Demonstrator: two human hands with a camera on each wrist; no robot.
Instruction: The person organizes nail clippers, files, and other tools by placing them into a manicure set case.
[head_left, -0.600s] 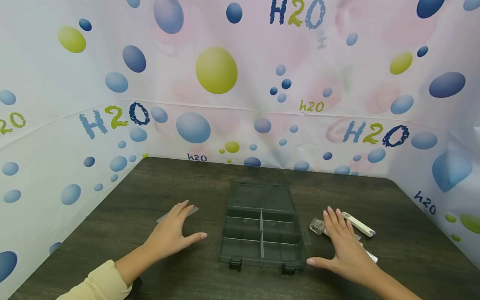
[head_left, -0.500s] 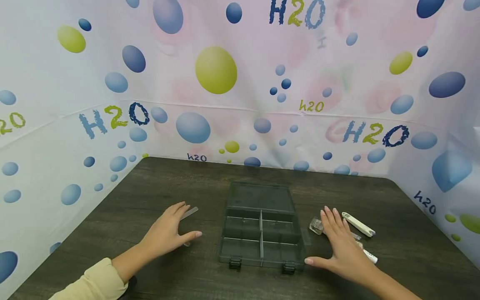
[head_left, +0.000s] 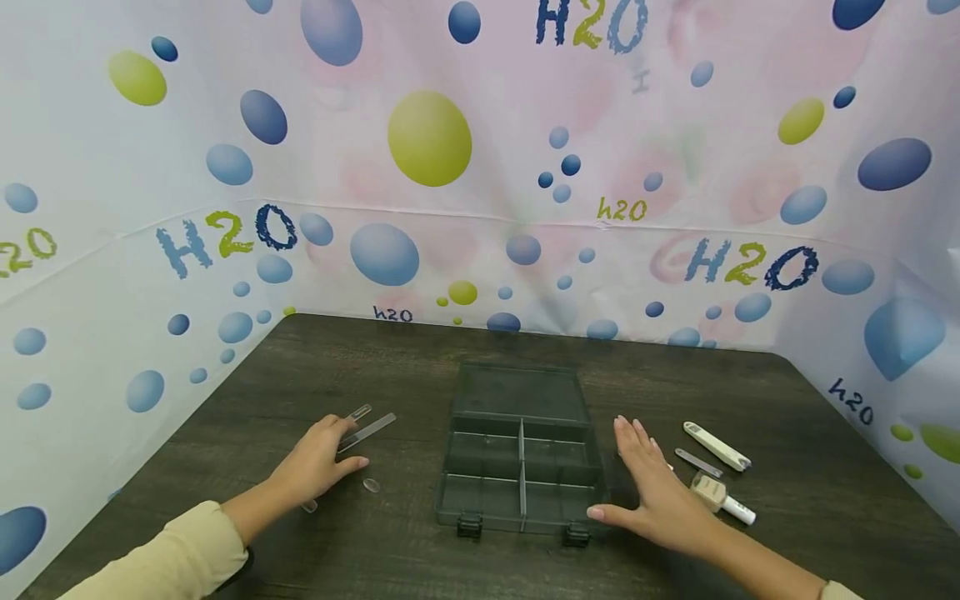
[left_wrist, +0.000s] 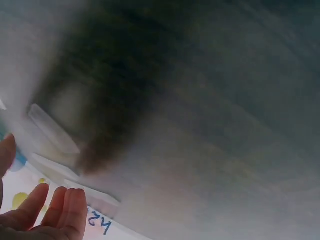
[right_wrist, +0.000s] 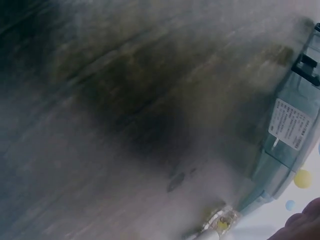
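Note:
My left hand (head_left: pixel 318 467) hovers low over several clear flat strips (head_left: pixel 372 431) on the table, fingers relaxed and holding nothing. Its palm and fingers partly cover the strips; a small clear oval piece (head_left: pixel 371 485) lies by the thumb. In the left wrist view, pale strips (left_wrist: pixel 52 129) lie beyond the fingertips. A dark translucent box (head_left: pixel 522 475) stands lidded open, its divided compartments showing. At the box's right side is my right hand (head_left: pixel 660 504), fingers extended, thumb over the front corner. The right wrist view shows a glass bottle with a white cap (right_wrist: pixel 222 221) near that box.
Right of my right hand lie a cream nail clipper (head_left: pixel 716 446), a thin metal strip (head_left: pixel 699 462) and a beige nail polish bottle (head_left: pixel 708 490) with a white cap. A patterned curtain (head_left: pixel 480 167) borders the dark wooden table (head_left: pixel 420 350) at the back and sides.
My left hand has drawn back left and toward me, revealing more strips and the oval piece. My right hand has shifted left toward the box, uncovering the polish bottle and metal strip.

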